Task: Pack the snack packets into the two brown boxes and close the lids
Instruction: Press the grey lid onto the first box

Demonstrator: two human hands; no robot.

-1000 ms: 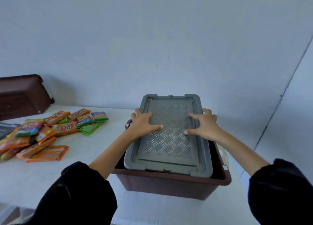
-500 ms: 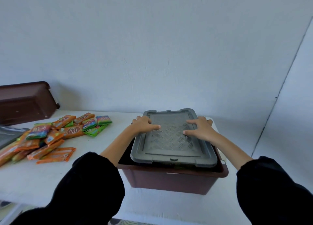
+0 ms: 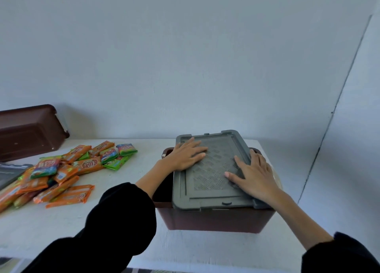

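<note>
A brown box (image 3: 213, 221) stands at the right end of the white table. A grey patterned lid (image 3: 209, 174) lies on top of it, skewed to the right, so a dark gap shows along the box's left side. My left hand (image 3: 185, 155) presses flat on the lid's far left part. My right hand (image 3: 253, 174) lies flat on the lid's right side, fingers spread. A pile of orange and green snack packets (image 3: 61, 169) lies on the table to the left. The second brown box (image 3: 28, 130) stands at the far left by the wall.
A dark grey lid (image 3: 10, 174) lies at the left edge, partly under the packets. The white table (image 3: 123, 165) ends just right of the box, near the wall corner. Its front edge runs below my black sleeves.
The lid has shifted right and nearer on the box. My right hand slid down its right side toward the near corner. The view moved right.
</note>
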